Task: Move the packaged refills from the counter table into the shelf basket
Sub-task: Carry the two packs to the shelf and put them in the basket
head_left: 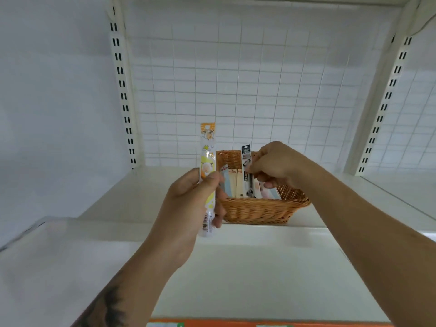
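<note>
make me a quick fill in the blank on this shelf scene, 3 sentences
1. The left hand grips a yellow packaged refill, holding it ____ beside the basket.
2. The right hand pinches a black packaged refill over the ____ wicker basket.
3. The basket stands on a ____ shelf.

Missing words: upright; brown; white

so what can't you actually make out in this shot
- Head view, basket: how many packs lie inside; the right hand and the near rim cover them.
- Print on the yellow pack in the left hand and on the black pack: too small and blurred.
- Counter: only an orange strip shows, cut off by the bottom edge, so any packs left there are unseen.
</note>
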{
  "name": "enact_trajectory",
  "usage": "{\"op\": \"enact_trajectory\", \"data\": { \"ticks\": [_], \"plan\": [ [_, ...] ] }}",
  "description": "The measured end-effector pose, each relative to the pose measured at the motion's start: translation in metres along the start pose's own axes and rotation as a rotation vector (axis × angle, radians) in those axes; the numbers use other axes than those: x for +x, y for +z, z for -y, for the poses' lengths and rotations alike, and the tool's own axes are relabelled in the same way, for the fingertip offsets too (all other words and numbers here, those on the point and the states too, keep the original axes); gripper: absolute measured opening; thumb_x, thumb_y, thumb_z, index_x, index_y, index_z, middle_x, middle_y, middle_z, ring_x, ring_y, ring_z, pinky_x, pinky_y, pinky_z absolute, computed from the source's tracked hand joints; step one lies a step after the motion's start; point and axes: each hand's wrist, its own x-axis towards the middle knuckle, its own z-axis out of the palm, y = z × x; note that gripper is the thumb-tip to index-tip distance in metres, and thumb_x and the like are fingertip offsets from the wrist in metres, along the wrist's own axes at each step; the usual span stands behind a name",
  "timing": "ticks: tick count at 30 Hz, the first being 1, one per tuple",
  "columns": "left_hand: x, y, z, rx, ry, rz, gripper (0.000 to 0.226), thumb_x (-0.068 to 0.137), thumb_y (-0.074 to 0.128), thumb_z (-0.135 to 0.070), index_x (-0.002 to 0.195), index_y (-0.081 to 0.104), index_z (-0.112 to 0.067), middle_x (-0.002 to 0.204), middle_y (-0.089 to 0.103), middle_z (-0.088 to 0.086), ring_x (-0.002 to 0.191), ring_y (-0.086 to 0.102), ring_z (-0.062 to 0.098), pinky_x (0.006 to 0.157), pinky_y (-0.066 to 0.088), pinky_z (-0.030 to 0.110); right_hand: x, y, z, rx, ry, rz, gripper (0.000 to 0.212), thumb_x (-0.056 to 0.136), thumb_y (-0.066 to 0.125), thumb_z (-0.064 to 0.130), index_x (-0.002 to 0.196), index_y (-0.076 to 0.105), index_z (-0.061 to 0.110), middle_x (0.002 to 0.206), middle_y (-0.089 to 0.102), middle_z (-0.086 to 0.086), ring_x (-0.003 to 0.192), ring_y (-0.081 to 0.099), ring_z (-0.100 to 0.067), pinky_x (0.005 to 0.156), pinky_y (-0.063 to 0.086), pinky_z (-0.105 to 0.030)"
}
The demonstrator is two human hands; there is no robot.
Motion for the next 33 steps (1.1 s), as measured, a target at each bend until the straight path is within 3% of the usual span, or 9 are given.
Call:
{"op": "enact_trajectory", "data": {
  "ticks": [3, 7, 11, 14, 17, 20, 25, 30, 33],
  "plan": [
    [0.001, -0.010, 0.002, 0.012, -0.021, 0.005, 0.018, 0.102, 0.060, -0.020, 0.095, 0.070, -0.007, 0.076, 0.061, 0.011, 0.058, 0.058, 0.026, 0.052, 0.048, 0.035, 0.017, 0.011, -0.007, -0.156, 0.027, -0.009, 0.010, 0.091, 0.073, 0.002, 0.096, 0.067, -0.006, 0.073, 0.060, -0.019, 0.054, 0.051, -0.024, 0.049, 0.044, -0.028],
    [0.000, -0.017, 0.006, 0.010, -0.061, 0.002, 0.018, 0.103, 0.058, -0.023, 0.100, 0.069, -0.008, 0.073, 0.062, 0.008, 0.053, 0.057, 0.027, 0.049, 0.048, 0.034, 0.031, 0.023, -0.016, -0.505, -0.017, -0.063, 0.018, 0.090, 0.076, 0.016, 0.096, 0.072, -0.001, 0.082, 0.071, -0.014, 0.065, 0.063, -0.026, 0.062, 0.055, -0.035],
    [-0.001, -0.018, 0.011, 0.025, -0.102, -0.038, 0.026, 0.105, 0.055, -0.033, 0.095, 0.070, -0.015, 0.073, 0.063, 0.006, 0.049, 0.044, 0.023, 0.049, 0.033, 0.029, 0.038, 0.029, -0.020, -0.729, -0.029, -0.147, 0.013, 0.090, 0.071, 0.018, 0.082, 0.069, 0.008, 0.080, 0.067, -0.008, 0.070, 0.060, -0.021, 0.061, 0.047, -0.029],
    [0.002, -0.015, 0.011, 0.049, -0.108, -0.109, 0.043, 0.105, 0.046, -0.050, 0.098, 0.070, -0.015, 0.073, 0.066, 0.005, 0.051, 0.038, 0.018, 0.050, 0.030, 0.029, 0.024, 0.027, -0.015, -0.606, -0.129, -0.221, 0.013, 0.091, 0.070, 0.022, 0.090, 0.071, 0.009, 0.087, 0.071, -0.009, 0.072, 0.063, -0.015, 0.058, 0.043, -0.025],
    [0.006, -0.012, 0.009, 0.020, -0.127, -0.163, 0.058, 0.106, 0.035, -0.057, 0.097, 0.073, -0.014, 0.077, 0.069, 0.007, 0.051, 0.041, 0.016, 0.052, 0.032, 0.032, -0.014, 0.030, -0.009, -0.390, -0.323, -0.317, 0.017, 0.094, 0.071, 0.034, 0.084, 0.066, 0.021, 0.075, 0.069, 0.005, 0.063, 0.061, -0.005, 0.052, 0.039, -0.017],
    [0.005, -0.008, 0.009, -0.027, -0.105, -0.175, 0.045, 0.109, 0.042, -0.037, 0.090, 0.075, -0.013, 0.079, 0.068, 0.007, 0.056, 0.047, 0.015, 0.054, 0.036, 0.031, -0.057, 0.045, -0.013, -0.154, -0.585, -0.437, 0.019, 0.094, 0.072, 0.032, 0.080, 0.062, 0.025, 0.062, 0.061, 0.010, 0.059, 0.058, -0.005, 0.051, 0.040, -0.013],
    [0.000, 0.006, 0.009, -0.158, -0.041, -0.055, 0.026, 0.104, 0.052, -0.011, 0.091, 0.074, -0.010, 0.083, 0.066, 0.015, 0.074, 0.060, 0.023, 0.058, 0.046, 0.030, -0.095, 0.077, -0.032, -0.009, -0.868, -0.435, 0.011, 0.097, 0.071, 0.023, 0.094, 0.060, 0.022, 0.073, 0.062, 0.011, 0.065, 0.063, -0.013, 0.055, 0.049, -0.028],
    [-0.005, 0.018, 0.004, -0.153, 0.011, -0.021, 0.026, 0.103, 0.057, -0.012, 0.088, 0.077, -0.014, 0.084, 0.070, 0.013, 0.074, 0.064, 0.021, 0.061, 0.051, 0.030, -0.100, 0.079, -0.037, 0.143, -0.801, -0.472, 0.025, 0.095, 0.071, 0.012, 0.112, 0.060, 0.027, 0.075, 0.068, 0.011, 0.068, 0.069, -0.015, 0.057, 0.055, -0.037],
    [-0.005, 0.016, 0.001, -0.024, 0.058, 0.000, 0.019, 0.102, 0.062, -0.020, 0.091, 0.077, -0.018, 0.087, 0.073, 0.012, 0.076, 0.068, 0.029, 0.072, 0.055, 0.043, -0.103, 0.071, -0.028, 0.267, -0.711, -0.415, 0.027, 0.094, 0.072, 0.009, 0.115, 0.065, 0.024, 0.074, 0.071, 0.006, 0.068, 0.071, -0.017, 0.059, 0.058, -0.036]
  ]
}}
